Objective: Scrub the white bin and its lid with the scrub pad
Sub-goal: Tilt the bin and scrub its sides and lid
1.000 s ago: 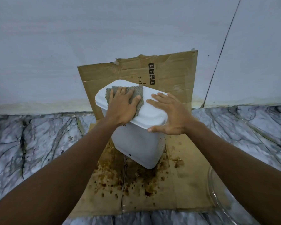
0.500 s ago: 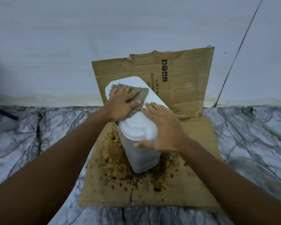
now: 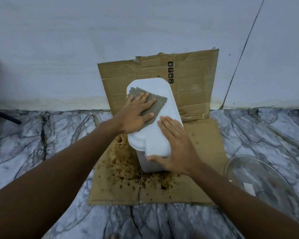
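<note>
A white bin (image 3: pixel 148 163) stands on stained cardboard (image 3: pixel 205 152) with its white lid (image 3: pixel 155 133) on top. A grey-green scrub pad (image 3: pixel 155 104) lies flat on the far half of the lid. My left hand (image 3: pixel 135 114) presses the pad down with straight, spread fingers. My right hand (image 3: pixel 176 145) rests on the near right part of the lid, fingers straight on top and thumb along the lid's near edge. Most of the bin's body is hidden under the lid and my right hand.
The cardboard is folded up against the pale wall (image 3: pixel 59 57) behind the bin and carries brown stains (image 3: pixel 123 163). A clear glass bowl (image 3: pixel 259 183) sits on the marble floor (image 3: pixel 33 144) to the right. A dark rod (image 3: pixel 3 114) shows at the left edge.
The bin has turned so its lid runs more lengthwise away from me. My left hand with the pad stays on the far part of the lid; my right hand keeps steadying the near end.
</note>
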{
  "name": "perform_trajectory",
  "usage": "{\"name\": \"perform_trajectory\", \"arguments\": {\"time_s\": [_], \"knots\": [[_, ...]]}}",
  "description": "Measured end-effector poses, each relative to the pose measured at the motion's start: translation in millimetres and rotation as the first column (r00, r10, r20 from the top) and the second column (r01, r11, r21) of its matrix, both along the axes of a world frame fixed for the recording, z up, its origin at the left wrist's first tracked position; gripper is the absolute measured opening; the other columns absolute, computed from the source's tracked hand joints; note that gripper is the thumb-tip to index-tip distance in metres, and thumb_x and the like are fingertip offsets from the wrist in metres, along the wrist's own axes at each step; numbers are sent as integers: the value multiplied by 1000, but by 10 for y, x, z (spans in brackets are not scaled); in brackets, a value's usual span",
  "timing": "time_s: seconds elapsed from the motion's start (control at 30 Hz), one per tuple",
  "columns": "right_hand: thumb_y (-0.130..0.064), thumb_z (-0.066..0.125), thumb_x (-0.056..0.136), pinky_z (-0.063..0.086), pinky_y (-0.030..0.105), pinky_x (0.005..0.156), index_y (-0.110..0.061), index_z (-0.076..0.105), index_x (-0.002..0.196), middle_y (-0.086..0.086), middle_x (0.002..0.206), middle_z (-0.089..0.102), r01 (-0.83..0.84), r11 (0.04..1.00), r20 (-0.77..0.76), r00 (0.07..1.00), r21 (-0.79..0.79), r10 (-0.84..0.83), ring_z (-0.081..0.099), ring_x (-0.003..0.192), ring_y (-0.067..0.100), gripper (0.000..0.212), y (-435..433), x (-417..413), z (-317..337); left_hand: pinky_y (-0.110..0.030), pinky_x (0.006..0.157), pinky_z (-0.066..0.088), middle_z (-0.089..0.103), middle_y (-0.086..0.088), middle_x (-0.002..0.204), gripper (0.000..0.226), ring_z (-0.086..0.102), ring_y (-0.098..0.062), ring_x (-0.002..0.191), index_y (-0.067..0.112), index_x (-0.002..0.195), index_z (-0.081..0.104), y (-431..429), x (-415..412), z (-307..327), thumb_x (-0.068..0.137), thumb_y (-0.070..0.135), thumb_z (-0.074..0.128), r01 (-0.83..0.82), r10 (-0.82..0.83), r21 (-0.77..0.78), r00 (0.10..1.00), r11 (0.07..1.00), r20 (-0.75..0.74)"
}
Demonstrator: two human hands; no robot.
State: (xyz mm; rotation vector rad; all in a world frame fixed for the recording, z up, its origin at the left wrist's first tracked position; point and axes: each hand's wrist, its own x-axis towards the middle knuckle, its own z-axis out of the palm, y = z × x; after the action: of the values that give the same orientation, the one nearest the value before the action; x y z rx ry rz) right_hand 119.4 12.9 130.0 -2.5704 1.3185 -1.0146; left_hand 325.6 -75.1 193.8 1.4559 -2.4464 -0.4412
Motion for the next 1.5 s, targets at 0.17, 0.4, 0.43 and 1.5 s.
{"name": "perform_trajectory", "arguments": {"time_s": [0.17,0.4,0.43,1.5], "knots": [[-73,64,76,8,39,126,-11,22,157,3,166,15,-96,979,-186,974,180,129,6,154,13,111,-334,-227,253,-39,124,-12,6,0,170,56,-4,-13,156,29,160,23,3,-134,-24,108,42,37,-114,116,33,991,993,-60],[-75,57,77,18,43,124,-9,33,153,7,162,28,-74,983,-177,979,167,104,22,151,20,104,-781,-210,403,-42,126,-3,16,-1,169,49,4,-14,156,24,157,35,-124,-112,23,109,36,38,-158,171,73,955,985,-242],[-75,57,77,19,43,124,-10,34,153,6,161,30,-79,982,-163,981,173,108,23,150,20,103,-849,-191,447,-41,126,0,20,-1,168,48,8,-15,156,23,155,38,-151,-98,32,109,36,37,-175,184,59,941,983,-284],[-66,71,73,52,30,92,-31,65,123,-14,120,64,-16,973,394,916,229,-78,59,109,5,62,-2396,196,831,-52,126,-4,0,-12,169,59,-4,-32,157,18,158,26,-918,-288,-1235,106,45,30,-159,249,-679,968,717,37]]}}
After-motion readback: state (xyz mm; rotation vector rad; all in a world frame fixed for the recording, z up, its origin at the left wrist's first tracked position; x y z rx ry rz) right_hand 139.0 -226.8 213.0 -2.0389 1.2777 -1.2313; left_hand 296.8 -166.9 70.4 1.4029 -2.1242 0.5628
